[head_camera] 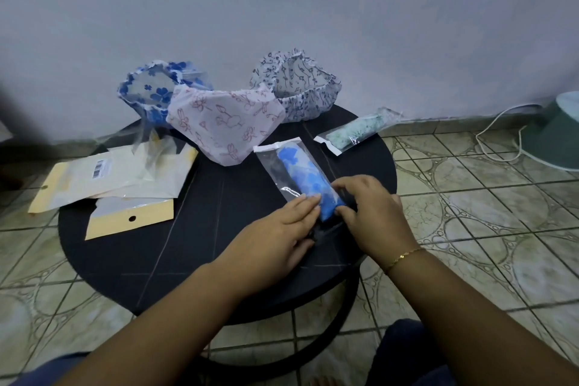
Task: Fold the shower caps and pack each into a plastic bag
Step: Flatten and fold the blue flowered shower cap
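You are pressing a folded blue cap (305,180) into a clear bag (283,166) near the front of the table (131,247). Your left hand (282,229) is lying flat against the bag's mouth; your right hand (372,213) is pinching the cap's near end. The thin film is likely to split or slide if you are pushing hard. Count: one packed bag (357,131) at right, three loose caps (225,125) behind, several envelopes (106,178) at left.
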